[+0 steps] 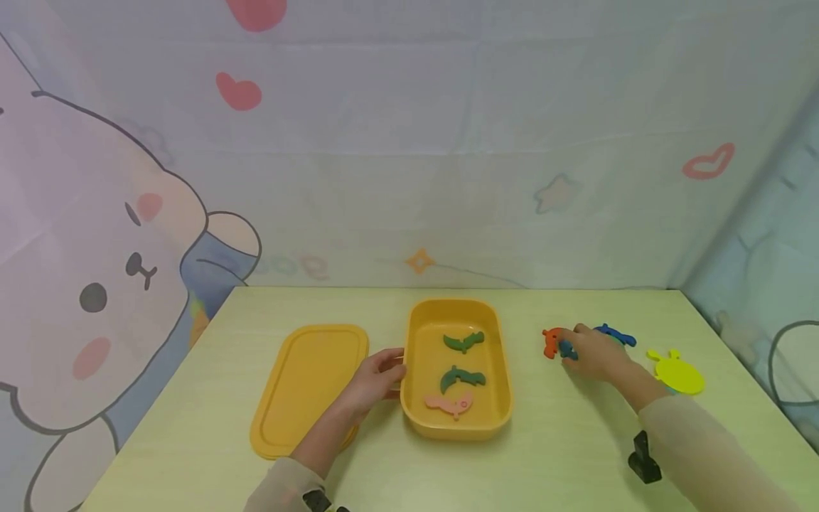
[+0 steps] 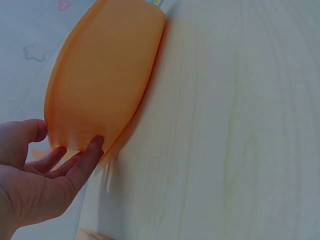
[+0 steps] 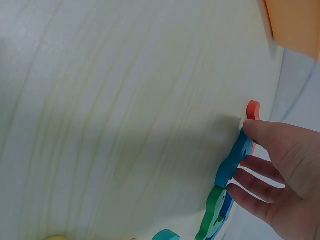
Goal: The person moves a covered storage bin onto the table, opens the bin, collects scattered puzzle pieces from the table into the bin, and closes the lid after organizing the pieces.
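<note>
A yellow box (image 1: 502, 419) sits open in the middle of the table, with two dark green animal-shaped pieces (image 1: 463, 342) and a pink one (image 1: 451, 404) lying in it. My left hand (image 1: 377, 380) touches the box's left side, its fingertips on the outer wall and the thumb at the rim. To the right of the box, my right hand (image 1: 591, 350) pinches a blue animal-shaped piece (image 3: 234, 157) between thumb and fingers. An orange-red piece (image 1: 550, 342) lies right against it. A green piece (image 3: 212, 210) adjoins the blue one in the right wrist view.
A flat yellow lid (image 1: 313, 384) lies left of the box. Beyond my right hand is another blue piece (image 1: 617, 335). A bright yellow round piece (image 1: 680, 375) lies at the table's right, partly over a teal piece (image 3: 166, 235). A printed cloth (image 1: 448, 178) hangs behind the table.
</note>
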The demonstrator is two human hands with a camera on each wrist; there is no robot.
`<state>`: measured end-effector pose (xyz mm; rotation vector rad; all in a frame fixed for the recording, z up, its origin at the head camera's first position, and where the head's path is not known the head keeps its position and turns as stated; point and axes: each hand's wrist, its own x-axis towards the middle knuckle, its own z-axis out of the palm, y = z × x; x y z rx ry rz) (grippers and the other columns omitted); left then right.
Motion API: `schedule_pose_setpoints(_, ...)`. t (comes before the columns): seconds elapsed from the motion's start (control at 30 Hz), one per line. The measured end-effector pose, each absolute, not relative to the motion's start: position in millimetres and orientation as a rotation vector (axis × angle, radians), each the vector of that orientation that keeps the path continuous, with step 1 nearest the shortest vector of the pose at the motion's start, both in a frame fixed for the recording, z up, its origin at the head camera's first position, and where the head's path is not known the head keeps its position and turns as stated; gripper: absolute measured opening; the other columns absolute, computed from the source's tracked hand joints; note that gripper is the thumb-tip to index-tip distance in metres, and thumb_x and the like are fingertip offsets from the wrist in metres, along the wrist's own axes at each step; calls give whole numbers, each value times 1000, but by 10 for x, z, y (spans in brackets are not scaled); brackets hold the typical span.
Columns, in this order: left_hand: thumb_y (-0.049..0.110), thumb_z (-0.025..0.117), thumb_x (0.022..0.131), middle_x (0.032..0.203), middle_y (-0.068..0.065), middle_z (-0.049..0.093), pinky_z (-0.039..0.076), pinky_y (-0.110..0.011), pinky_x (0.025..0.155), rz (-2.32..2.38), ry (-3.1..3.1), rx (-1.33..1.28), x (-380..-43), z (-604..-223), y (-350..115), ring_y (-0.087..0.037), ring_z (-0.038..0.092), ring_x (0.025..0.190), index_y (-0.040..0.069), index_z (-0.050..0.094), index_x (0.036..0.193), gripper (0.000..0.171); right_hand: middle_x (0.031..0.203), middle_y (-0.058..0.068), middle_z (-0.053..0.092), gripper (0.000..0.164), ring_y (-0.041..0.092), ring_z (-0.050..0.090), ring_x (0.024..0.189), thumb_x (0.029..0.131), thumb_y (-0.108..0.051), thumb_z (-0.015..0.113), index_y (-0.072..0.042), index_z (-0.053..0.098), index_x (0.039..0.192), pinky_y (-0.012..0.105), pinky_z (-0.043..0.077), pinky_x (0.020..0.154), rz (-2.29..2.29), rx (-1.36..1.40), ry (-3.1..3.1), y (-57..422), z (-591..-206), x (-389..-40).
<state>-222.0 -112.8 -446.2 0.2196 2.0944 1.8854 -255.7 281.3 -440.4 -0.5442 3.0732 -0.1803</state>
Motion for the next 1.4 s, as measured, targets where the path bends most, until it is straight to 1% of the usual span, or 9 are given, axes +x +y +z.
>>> schedule_pose_setpoints(0.17,12,46,95,131,-25,47,53,-43,81,1890,2087,229,-2226,-4484,-1129,-34,55,109,-2,37,137,45,92,20,52,49,20,46,58,81,-16,67,-2,51,124,33,45,52,-220,-516,3068,2808,-4444,-2567)
schedule_pose_setpoints(0.3,12,46,95,130,-25,47,53,-42,80,1893,2088,229,-2232,-4482,-1128,-34,56,108,-2,38,137,45,90,18,52,48,21,46,59,81,-15,67,-4,50,124,32,45,51,-225,-500,3067,2794,-4459,-2578)
schedule_pose_setpoints(0.47,12,47,94,130,-25,49,54,-41,80,1884,2102,220,-2233,-4461,-1127,-33,57,106,-2,39,136,44,87,16,51,45,20,43,56,81,-12,66,-5,51,123,29,41,49,-221,-502,3087,2787,-4469,-2584)
schedule_pose_setpoints(0.6,13,47,94,129,-25,49,54,-41,80,1874,2111,215,-2223,-4444,-1123,-33,57,106,-2,40,135,44,82,14,49,39,19,40,53,81,-7,65,-5,53,119,25,36,47,-241,-528,3109,2789,-4482,-2576)
schedule_pose_setpoints(0.77,12,47,94,129,-25,49,53,-41,80,1883,2105,224,-2219,-4449,-1123,-34,58,105,-3,39,135,45,79,12,46,35,18,37,50,81,-3,64,-7,53,115,24,32,45,-246,-556,3140,2785,-4494,-2564)
schedule_pose_setpoints(1.1,12,47,94,128,-25,49,53,-41,80,1887,2094,225,-2228,-4460,-1123,-33,58,104,-2,40,135,44,78,13,47,31,20,40,53,82,-3,63,-8,55,112,28,36,47,-208,-526,3142,2734,-4447,-2528)
schedule_pose_setpoints(1.3,11,47,94,128,-25,49,54,-41,80,1885,2094,229,-2233,-4468,-1124,-34,58,106,-3,39,135,44,78,13,47,33,20,39,51,82,-1,63,-7,55,113,26,34,45,-191,-542,3147,2742,-4454,-2540)
schedule_pose_setpoints(1.4,11,46,94,129,-25,49,54,-41,80,1887,2091,233,-2232,-4461,-1123,-34,58,105,-3,39,135,44,79,15,48,30,19,39,50,82,-1,62,-7,55,110,25,34,44,-185,-537,3146,2758,-4434,-2557)
